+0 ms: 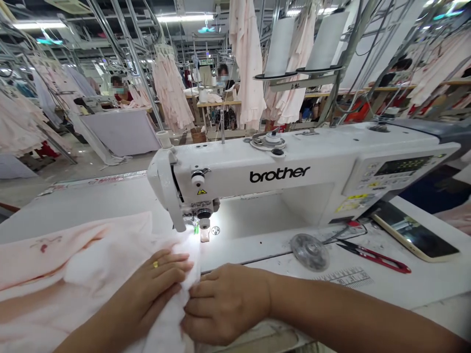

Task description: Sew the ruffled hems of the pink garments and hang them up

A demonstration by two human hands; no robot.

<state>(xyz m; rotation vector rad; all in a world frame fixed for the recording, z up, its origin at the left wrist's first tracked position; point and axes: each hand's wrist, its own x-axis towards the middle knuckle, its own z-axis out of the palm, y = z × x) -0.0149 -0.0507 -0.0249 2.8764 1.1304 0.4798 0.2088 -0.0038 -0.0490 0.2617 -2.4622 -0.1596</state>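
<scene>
A pale pink garment (pixel 110 255), fuzzy and white on its inner side, spreads over the left of the sewing table. Its edge runs under the presser foot of a white sewing machine (pixel 228 171), where a lamp glares and blurs the needle area. My left hand (pixel 162 277), with a ring on one finger, lies on the cloth just left of that edge, fingers stretched out. Closer to me, my right hand (pixel 224 304) has its fingers curled and pinches the garment's edge; the fingertips are partly hidden. A small dark pink motif (pixel 44 245) shows on the cloth at far left.
Right of my hands lie a clear round disc (pixel 310 251), red-handled thread snips (pixel 379 257), a printed ruler scale (pixel 348 277) and a phone (pixel 415 230). Thread cones (pixel 281 46) stand above the machine. Behind, people sit at other machines among hanging pink garments (pixel 171 83).
</scene>
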